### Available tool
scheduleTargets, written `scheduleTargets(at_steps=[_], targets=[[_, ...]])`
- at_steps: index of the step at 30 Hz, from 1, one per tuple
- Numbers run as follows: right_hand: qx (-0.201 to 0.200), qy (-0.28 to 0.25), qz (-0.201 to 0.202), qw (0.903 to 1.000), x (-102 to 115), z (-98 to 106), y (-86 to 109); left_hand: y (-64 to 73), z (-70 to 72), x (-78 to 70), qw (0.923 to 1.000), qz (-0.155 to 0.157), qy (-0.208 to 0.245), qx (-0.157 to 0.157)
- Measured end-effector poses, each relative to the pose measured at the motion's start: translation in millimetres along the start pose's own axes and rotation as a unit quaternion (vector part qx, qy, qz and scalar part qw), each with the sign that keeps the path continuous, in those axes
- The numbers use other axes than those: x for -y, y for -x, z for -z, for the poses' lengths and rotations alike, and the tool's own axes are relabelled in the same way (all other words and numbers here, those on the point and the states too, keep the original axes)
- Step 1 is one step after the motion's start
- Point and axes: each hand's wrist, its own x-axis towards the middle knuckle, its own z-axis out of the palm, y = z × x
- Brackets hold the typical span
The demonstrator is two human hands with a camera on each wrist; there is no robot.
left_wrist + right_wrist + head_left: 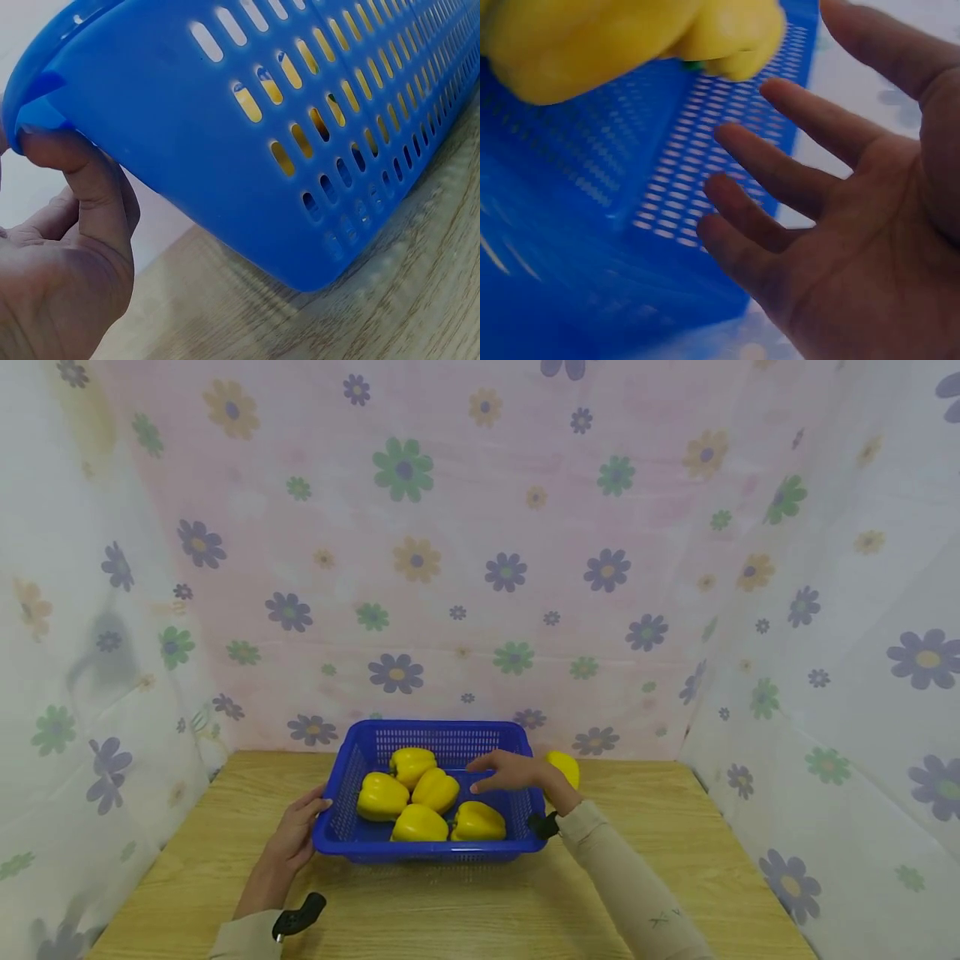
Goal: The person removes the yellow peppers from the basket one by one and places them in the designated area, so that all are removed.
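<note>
A blue plastic basket with slotted walls holds several yellow bell peppers, grouped toward its left and front. My left hand grips the basket's left rim; in the left wrist view the fingers curl under the rim at a corner. Over the right part of the basket hovers my right hand, holding nothing. The right wrist view shows that hand's fingers spread apart and nearly straight, with yellow peppers beyond them. One more yellow pepper lies outside the basket on the right, partly hidden by the right wrist.
The basket stands on a wood-grain table toward its back edge. A flower-printed curtain hangs behind the table and along both sides. Each wrist carries a black strap mount.
</note>
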Motion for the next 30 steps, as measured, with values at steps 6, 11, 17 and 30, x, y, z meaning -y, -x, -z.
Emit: scheduleTargets(at_steps=[6, 11, 17, 30], targets=[[0.067, 0.001, -0.027, 0.9974, -6, -9, -10.5, 0.9, -0.1, 0.9, 0.9999, -0.003, 0.007, -0.009], [0.083, 0.018, -0.045, 0.9954, -10, -12, -17.0, 1.1, -0.6, 1.3, 0.9998, -0.011, 0.017, -0.005], [0.119, 0.012, -0.08, 0.9896, -14, -17, -24.4, 1.6, -1.8, 1.4, 0.9997, -0.023, 0.009, -0.001], [0.17, -0.063, -0.132, 0.9746, -18, -21, -29.8, 0.8, -2.4, -0.4, 0.9999, -0.001, -0.006, -0.01]])
